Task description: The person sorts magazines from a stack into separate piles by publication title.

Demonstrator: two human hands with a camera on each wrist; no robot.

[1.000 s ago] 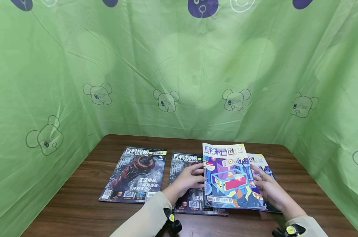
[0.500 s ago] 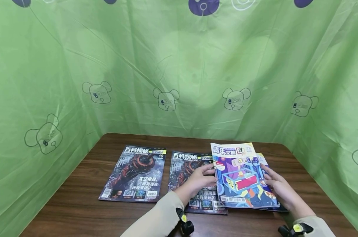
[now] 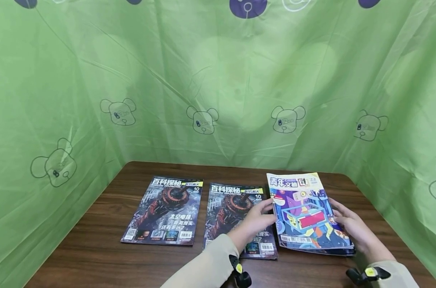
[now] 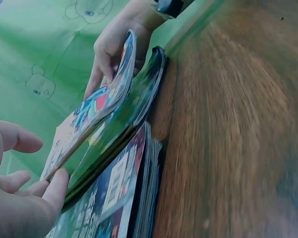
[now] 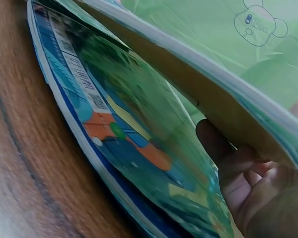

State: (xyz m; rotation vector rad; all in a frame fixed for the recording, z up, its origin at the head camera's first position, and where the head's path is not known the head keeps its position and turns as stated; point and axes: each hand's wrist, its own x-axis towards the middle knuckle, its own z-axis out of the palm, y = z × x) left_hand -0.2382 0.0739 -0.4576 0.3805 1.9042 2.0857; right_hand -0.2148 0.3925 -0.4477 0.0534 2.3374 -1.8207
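Observation:
A colorful magazine (image 3: 306, 214) with a purple and blue cover lies slightly raised over another copy (image 5: 139, 148) on the right side of the table. My left hand (image 3: 255, 222) holds its left edge; in the left wrist view the fingertips (image 4: 60, 183) meet that edge. At the right edge, my right hand (image 3: 356, 228) grips it, with fingers (image 5: 216, 144) tucked beneath the lifted side. A gap shows between the two copies in the right wrist view. The left hand overlaps a dark magazine (image 3: 221, 212) in the middle, hiding part of its cover.
A second dark magazine (image 3: 165, 212) with a matching cover lies to the left on the brown wooden table (image 3: 106, 224). Green curtains (image 3: 218, 80) with bear drawings stand behind and on both sides. Each wrist wears a small black camera.
Both hands have carried the colorful magazine to the right, until it covers most of the copy beneath. More of the middle dark magazine now shows.

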